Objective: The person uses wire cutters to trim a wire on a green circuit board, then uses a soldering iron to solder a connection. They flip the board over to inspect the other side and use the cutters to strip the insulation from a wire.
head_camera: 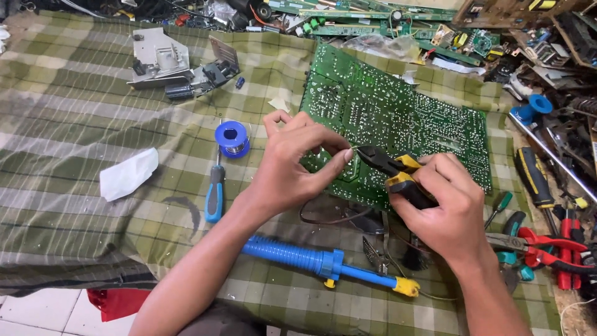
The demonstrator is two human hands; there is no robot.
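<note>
A large green circuit board (398, 118) lies solder side up on the checked cloth. My right hand (444, 208) grips black and yellow cutting pliers (388, 171), whose jaws point left over the board's near edge. My left hand (292, 158) rests on that edge with its fingertips pinched right at the plier tips. Whatever is between the fingertips is too small to see.
A blue desoldering pump (317, 261) lies in front of the board. A blue-handled screwdriver (214, 193), a blue solder spool (232, 137) and a white paper scrap (127, 174) sit to the left. Red pliers (553, 249) and other tools crowd the right; circuit boards and parts pile along the back.
</note>
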